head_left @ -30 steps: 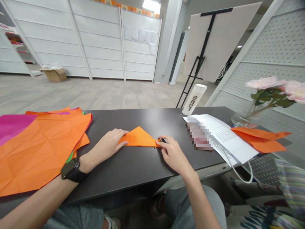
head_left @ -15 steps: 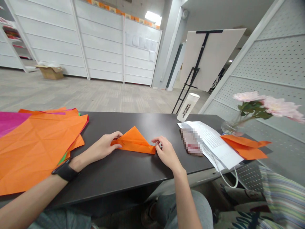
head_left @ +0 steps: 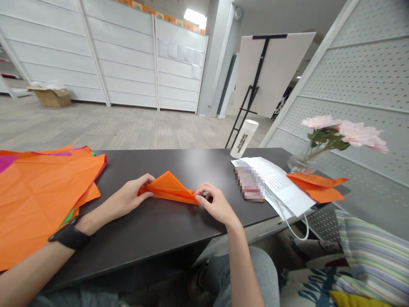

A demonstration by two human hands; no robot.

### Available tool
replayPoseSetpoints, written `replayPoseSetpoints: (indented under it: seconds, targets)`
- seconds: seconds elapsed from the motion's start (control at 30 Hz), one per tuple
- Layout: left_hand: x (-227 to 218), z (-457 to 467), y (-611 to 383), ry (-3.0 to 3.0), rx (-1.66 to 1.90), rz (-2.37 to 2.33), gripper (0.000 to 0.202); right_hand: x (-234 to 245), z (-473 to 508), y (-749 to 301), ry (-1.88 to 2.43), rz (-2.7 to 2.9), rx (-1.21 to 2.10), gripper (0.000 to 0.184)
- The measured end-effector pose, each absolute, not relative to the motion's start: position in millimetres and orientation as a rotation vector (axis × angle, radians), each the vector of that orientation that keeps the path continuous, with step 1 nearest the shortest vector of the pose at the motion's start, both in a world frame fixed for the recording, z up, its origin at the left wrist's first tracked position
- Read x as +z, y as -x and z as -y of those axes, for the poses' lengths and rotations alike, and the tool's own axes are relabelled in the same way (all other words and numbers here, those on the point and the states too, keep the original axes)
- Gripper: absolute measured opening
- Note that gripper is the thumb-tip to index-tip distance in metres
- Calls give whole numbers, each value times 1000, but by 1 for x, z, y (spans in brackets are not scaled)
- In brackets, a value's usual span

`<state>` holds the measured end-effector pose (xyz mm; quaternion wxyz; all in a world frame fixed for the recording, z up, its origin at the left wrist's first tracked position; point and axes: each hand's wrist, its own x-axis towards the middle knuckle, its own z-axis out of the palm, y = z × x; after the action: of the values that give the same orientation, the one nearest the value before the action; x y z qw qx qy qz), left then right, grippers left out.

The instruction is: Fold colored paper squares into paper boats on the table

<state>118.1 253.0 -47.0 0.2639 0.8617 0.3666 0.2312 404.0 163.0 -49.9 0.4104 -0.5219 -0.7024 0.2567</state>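
Pinching one orange, triangular, folded paper piece [head_left: 168, 186], on or just above dark, smooth tabletop [head_left: 153, 238]: left hand [head_left: 129, 197], thumb and fingers closed on left end; right hand [head_left: 216, 202], likewise on right end. Step, as judged: shaping a fold. Next move calls for aligned edges.

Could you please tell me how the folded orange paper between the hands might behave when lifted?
The folded orange paper is probably light, as it looks thin. Its layered folds likely stiffen it somewhat. It may spring open if the left hand and right hand release it, its folds looking unflattened.
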Motion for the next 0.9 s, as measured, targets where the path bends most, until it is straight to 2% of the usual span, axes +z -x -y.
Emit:
replayPoseSetpoints:
  seconds: [0.1, 0.2, 0.37, 0.43, 0.67, 0.8, 0.9]
  targets:
    - [-42, -251, -119, -2331, 603, -1017, 12, -49, -163, -403, 1336, 1730, 647, 18]
    - [-43, -251, -118, -2336, 590, -1019, 10, -52, -164, -403, 1371, 1714, 660, 7]
    - [-51, -253, -115, -2305, 603, -999, 12, -56, -166, -404, 1350, 1654, 822, 19]
    - [-52, -254, -115, -2301, 608, -999, 12, -57, -166, -404, 1351, 1673, 842, 16]
    - [-50, -253, -116, -2316, 601, -993, 14, -57, -164, -405, 1284, 1852, 706, 30]
    - [-50, -253, -117, -2333, 584, -960, 21, -60, -165, -406, 1265, 1882, 666, 16]
    - [-51, -255, -116, -2383, 604, -898, 24, -63, -168, -406, 1271, 1864, 651, 18]
